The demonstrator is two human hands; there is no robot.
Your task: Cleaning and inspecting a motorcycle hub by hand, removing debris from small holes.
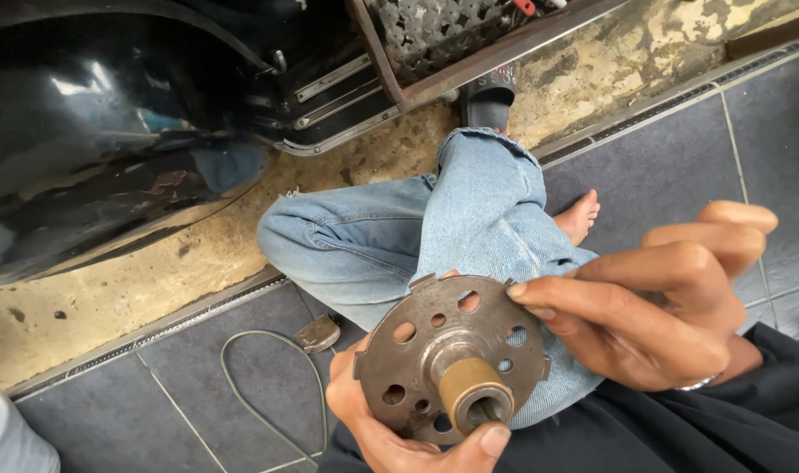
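Observation:
A round, rusty-grey metal plate [417, 350] with several holes and notched tabs on its rim is held above my lap. A brass-coloured bushing [471, 391] sticks out of its centre hub. My left hand [391, 434] cups the plate from below, thumb pressed beside the bushing. My right hand [671, 302] pinches the plate's right rim with its fingertips; a ring shows on one finger.
I sit cross-legged in blue jeans [399, 236], one bare foot [579, 215] on dark floor tiles. A thin cable loop [268, 385] and a small metal piece [318, 333] lie on the tiles at left. A black glossy vehicle body [110, 131] and a slipper [490, 101] are beyond.

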